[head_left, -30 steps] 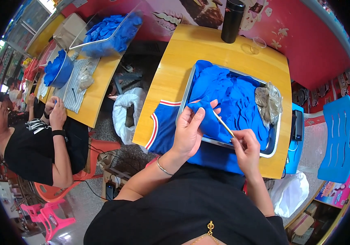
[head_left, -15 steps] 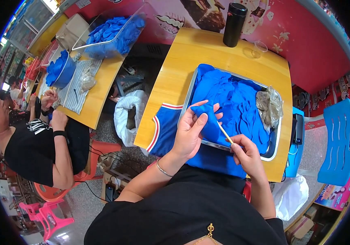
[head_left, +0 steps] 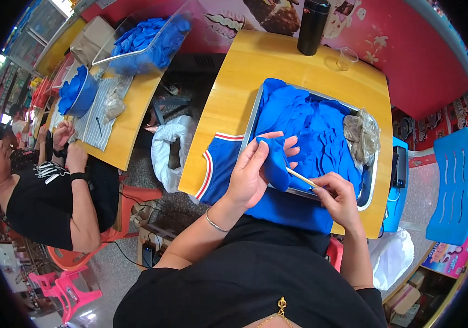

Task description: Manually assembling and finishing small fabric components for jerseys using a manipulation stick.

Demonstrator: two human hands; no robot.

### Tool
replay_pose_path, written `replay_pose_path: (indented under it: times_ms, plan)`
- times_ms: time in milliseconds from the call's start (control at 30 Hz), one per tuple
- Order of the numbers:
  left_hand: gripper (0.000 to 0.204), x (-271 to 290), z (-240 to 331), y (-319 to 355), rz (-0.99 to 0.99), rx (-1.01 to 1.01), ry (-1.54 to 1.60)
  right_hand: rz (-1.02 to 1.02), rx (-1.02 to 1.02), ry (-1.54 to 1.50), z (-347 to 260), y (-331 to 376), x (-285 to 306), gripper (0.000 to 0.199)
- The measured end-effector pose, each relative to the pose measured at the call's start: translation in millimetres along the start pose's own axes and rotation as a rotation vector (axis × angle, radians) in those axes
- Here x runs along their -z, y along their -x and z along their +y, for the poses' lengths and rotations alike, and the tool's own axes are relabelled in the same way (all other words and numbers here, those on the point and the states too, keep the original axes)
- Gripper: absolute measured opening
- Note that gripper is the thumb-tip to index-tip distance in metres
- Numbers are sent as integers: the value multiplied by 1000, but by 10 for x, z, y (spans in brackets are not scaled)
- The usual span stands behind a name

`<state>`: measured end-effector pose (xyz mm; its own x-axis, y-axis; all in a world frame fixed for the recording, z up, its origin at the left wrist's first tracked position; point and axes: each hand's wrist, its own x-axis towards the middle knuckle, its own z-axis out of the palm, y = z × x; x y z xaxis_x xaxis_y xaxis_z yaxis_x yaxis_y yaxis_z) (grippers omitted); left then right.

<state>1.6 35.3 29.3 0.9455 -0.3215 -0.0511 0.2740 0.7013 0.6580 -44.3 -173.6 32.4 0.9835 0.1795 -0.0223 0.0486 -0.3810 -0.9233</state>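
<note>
My left hand [head_left: 249, 177], palm turned up, grips a small blue piece of soft, fabric-like material [head_left: 275, 167] under the thumb. Between the thumb and fingers of my right hand [head_left: 339, 201] is a thin pale wooden stick [head_left: 301, 176]. The stick's far end meets the blue piece; whether it goes inside cannot be made out. Both hands are over the near edge of a metal tray [head_left: 375, 183] heaped with similar blue pieces [head_left: 299, 112]. A clear plastic bag with greyish-brown contents [head_left: 362, 139] rests on the tray's right side. Blue cloth with striped trim [head_left: 218, 164] lies left of the tray.
On the wooden table [head_left: 234, 87] stand a black flask [head_left: 314, 27] and a clear cup [head_left: 346, 58]. At left, another person [head_left: 43, 202] sits at a second table with a blue bowl [head_left: 84, 98] and a clear bin [head_left: 149, 46]. A blue chair [head_left: 452, 188] stands at right.
My right hand has shifted slightly right and down with the stick, which now lies flatter. My left thumb and the blue piece have changed angle a little. The view has shifted slightly.
</note>
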Motion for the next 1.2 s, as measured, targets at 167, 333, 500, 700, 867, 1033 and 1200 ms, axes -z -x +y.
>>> replay_pose_path:
  times_ms: [167, 333, 500, 700, 867, 1033, 1200]
  plan:
    - [37, 8, -28, -21, -16, -11, -15, 68, 114, 137, -47, -89, -47, 16]
    - [37, 23, -35, -37, -20, -48, -46, 125, 61, 159, -109, -94, -114, 15]
    - [34, 41, -57, -29, 29, -99, -91, 246, 123, 235, -180, -95, -169, 14]
    - [37, 69, -85, -25, 49, -138, -59, 15, -151, -35, -133, -56, -121, 11]
    - [36, 81, -71, -32, -53, -130, -137, -99, -313, -415, -55, -69, -133, 12]
    - [36, 51, -25, -17, -31, -93, -34, 174, 126, 83, -9, -63, -135, 12]
    - [34, 28, -64, -6, -45, -91, -29, 26, -177, -348, -52, -2, -175, 12]
